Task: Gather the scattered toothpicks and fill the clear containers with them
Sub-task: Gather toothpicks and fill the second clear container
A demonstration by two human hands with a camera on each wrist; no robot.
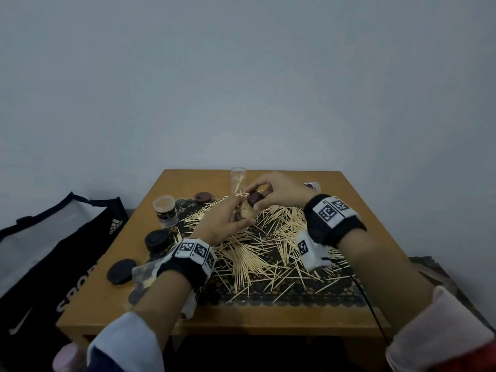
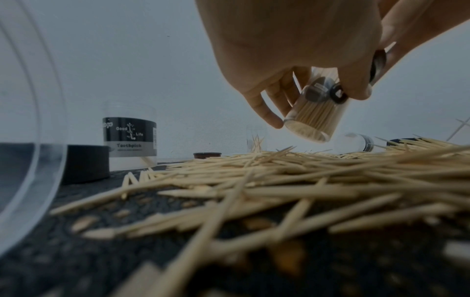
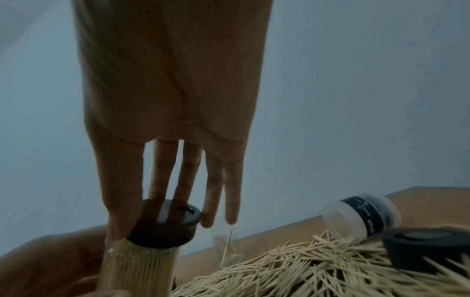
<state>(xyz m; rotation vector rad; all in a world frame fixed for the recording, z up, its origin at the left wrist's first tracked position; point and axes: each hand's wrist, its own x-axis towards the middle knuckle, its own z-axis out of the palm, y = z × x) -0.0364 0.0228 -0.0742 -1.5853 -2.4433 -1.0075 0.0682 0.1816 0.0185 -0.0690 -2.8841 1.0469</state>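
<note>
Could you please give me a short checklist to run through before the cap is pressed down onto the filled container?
1. Filled container held firmly by the left hand: ok.
2. Dark cap gripped by the right hand: ok.
3. Cap level on the rim: not ok, it sits tilted.
4. No toothpick trapped under the cap: cannot tell.
5. Container packed full: ok.
6. Other containers filled: not ok, loose toothpicks cover the mat and the upright clear container holds only a few.
</note>
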